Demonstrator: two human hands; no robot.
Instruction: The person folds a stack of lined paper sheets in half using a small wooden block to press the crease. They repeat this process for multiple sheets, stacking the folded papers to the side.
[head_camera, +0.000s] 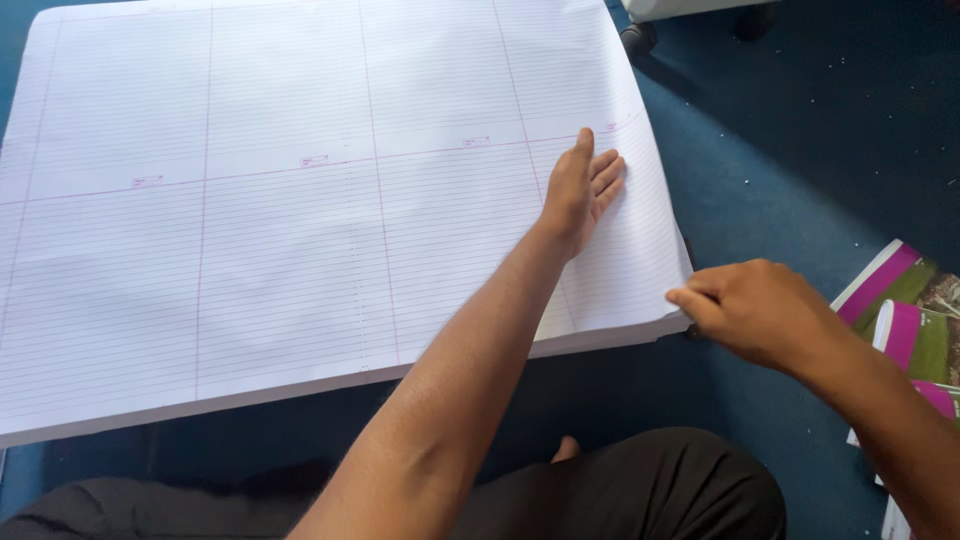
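A large, thick stack of white ruled sheets (300, 200) with pink margin lines lies flat on the blue carpet in front of me. My left hand (583, 190) reaches across and rests palm down on the top sheet near the stack's right side, fingers together and holding nothing. My right hand (752, 312) is at the near right corner of the stack. Its thumb and forefinger are pinched on the sheet edges there.
Blue carpet (800, 150) surrounds the stack. Printed covers in purple, white and green (905, 310) lie at the right edge. A black caster wheel (638, 38) of a chair stands beyond the far right corner. My crossed legs in dark trousers (640, 490) fill the bottom.
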